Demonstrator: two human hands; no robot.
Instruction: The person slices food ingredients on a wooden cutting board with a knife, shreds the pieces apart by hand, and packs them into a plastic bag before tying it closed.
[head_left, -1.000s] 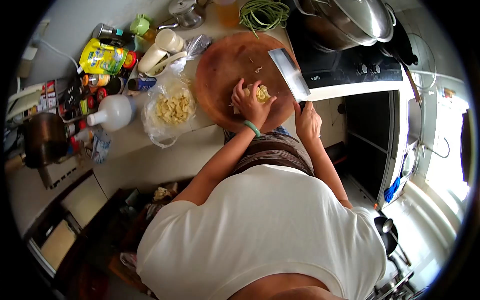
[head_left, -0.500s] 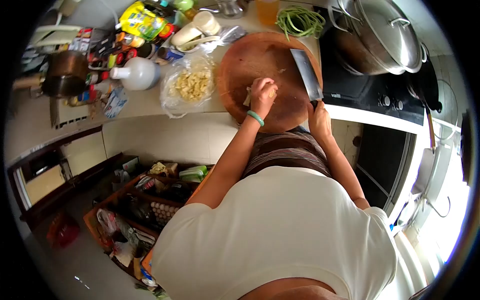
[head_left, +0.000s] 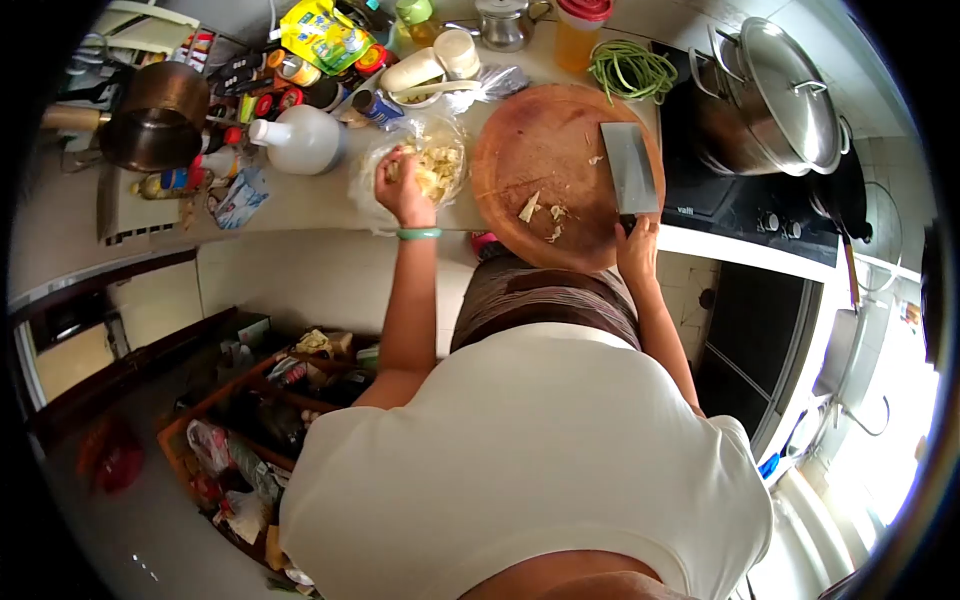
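Note:
My left hand [head_left: 406,192], with a green bangle at the wrist, is over a clear plastic bag [head_left: 372,203] on the counter. Pale yellow chopped pieces [head_left: 440,172] fill the bag. The fingers are curled in; whatever they hold is hidden. My right hand [head_left: 637,247] grips the dark handle of a cleaver [head_left: 629,168]. Its broad blade lies along the right side of a round wooden cutting board [head_left: 520,140]. A pale wedge-shaped piece [head_left: 530,207] and several small scraps [head_left: 557,213] lie on the board's lower part.
Right of the board is a black stove [head_left: 730,205] with a large lidded steel pot [head_left: 770,110]. Green long beans [head_left: 632,72] and a red-lidded jar [head_left: 581,35] stand behind. To the left are a white jug [head_left: 303,140], a saucepan [head_left: 155,118] and several bottles.
My left hand has moved left from the board to the bag. Pale scraps formerly beneath or beside it now show on the board. The cleaver stays in my right hand, its blade turned flatter.

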